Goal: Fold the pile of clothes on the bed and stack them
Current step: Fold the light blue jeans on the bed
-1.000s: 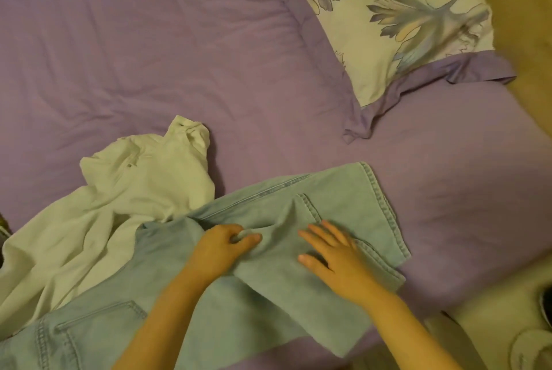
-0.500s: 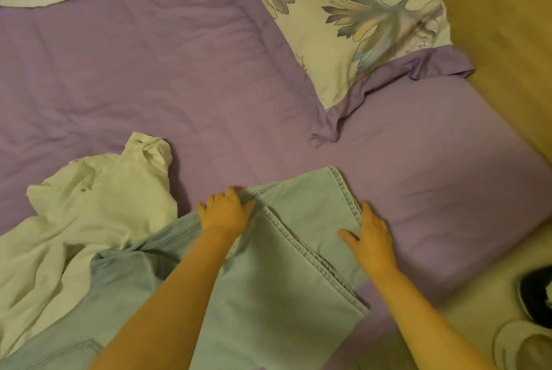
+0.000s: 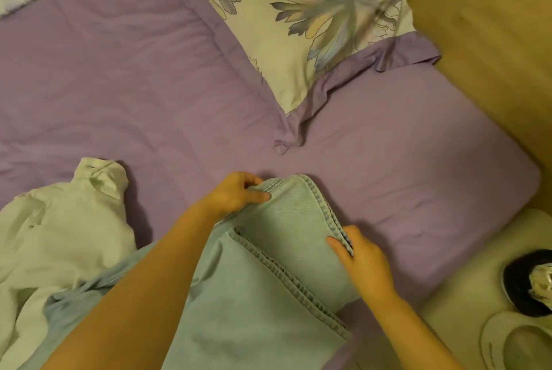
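Your left hand (image 3: 236,195) pinches the far corner of the jeans (image 3: 268,295), thumb on top; your right hand (image 3: 363,259) pinches the stacked hems on the near right edge; the doubled legs run back from your fingers under your forearms. Denim like this should feel heavy and fairly stiff, not slippery; grip at the thick seams, where layers stay aligned. The white shirt (image 3: 56,235) lies crumpled beyond your left forearm, still unfolded.
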`<state>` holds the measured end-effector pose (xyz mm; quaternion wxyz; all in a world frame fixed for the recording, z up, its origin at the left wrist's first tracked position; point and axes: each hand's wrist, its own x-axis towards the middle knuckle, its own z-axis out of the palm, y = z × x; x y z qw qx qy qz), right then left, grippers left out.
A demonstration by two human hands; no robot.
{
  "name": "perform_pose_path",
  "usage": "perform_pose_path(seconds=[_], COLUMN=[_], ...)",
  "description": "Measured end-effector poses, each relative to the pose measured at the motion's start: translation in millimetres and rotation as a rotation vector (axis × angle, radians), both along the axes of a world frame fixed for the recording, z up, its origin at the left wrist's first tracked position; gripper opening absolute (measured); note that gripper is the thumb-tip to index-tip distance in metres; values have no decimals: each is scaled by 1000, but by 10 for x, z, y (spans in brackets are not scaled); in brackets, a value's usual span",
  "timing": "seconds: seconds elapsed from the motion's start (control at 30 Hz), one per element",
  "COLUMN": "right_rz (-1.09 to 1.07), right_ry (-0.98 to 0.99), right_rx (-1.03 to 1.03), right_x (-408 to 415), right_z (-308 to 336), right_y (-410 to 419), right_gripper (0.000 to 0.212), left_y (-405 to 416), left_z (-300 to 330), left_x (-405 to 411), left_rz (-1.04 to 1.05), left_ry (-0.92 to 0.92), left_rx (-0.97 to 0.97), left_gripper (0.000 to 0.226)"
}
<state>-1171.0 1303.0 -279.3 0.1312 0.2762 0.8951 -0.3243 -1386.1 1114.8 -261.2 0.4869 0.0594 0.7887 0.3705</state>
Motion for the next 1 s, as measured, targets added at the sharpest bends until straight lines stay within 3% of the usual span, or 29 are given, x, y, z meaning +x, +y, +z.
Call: perform_pose_path(seconds=[0.27,0.33,0.43,0.5,0.67,0.73,0.8,0.93,1.0], right_rz=[-31,-61,-53,1,190,262,289,208,171], right_ry=[52,38,-26,-71,152,112,-16,-74,-77], right_rx=[13,28,116,192,281,103,-47,-33,-10], right_x=[82,66,14,-29,-85,-103,-65,-15,-7], right_z=[-87,-96,-132,-146,-102,-106,-199,-298,-290], right_y=[46,62,68,74,5,-160,-384,-769,-858], right_gripper=[31,34,34,33,29,24,34,50,51], left_y=[490,561,558,518,92,-193,-471,-842,-882], left_z=[-1,-48,-144,-166,-202,-221,-252,-311,-308], left_x=[-41,-9,54,98,423,618,804,1061,1139], left_rz=[-51,36,67,144,137,155,156,24,-32], left_ry=[-42,126,541,705,511,442,397,305,340], left_rx=[97,113,-83,-152,-137,-196,-298,-542,-552], left_gripper=[36,33,31,30,19,21,21,29,27])
